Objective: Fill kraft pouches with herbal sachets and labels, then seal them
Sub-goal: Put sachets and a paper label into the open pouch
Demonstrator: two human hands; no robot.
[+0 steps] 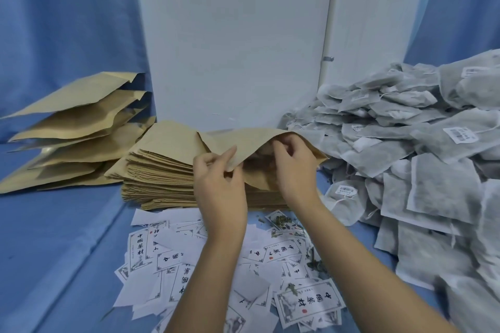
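Left hand (219,184): I see thumb and fingers pinching the near lip of the brown kraft paper pouch (270,138) at its mouth.
Right hand (295,173): the fingers are curled on the far lip of the same mouth and seem to pinch it; the two hands are close together but apart.
Pouch position: it lies raised on top of the stack of flat brown kraft pouches (159,178), centre of the scene, its mouth partly parted and facing me.
Step, as I judge it: opening the mouth before filling; nothing seems loaded yet, though the inside is dim.
Supplies: grey mesh herbal sachets (405,143) are heaped at the right; white printed paper labels (308,303) are scattered near me, with loose green herb scraps (313,262) among them.
Far left: bulging brown pouches (73,121) are piled on the blue cloth (54,224); I cannot tell whether they are sealed.
Risk 1: pulling the lips unevenly could tear or crease the paper at a side seam.
Risk 2: a second pouch may lift with the first if layers cling.
Risk 3: herb scraps on a label could enter the pouch and foul the seal.
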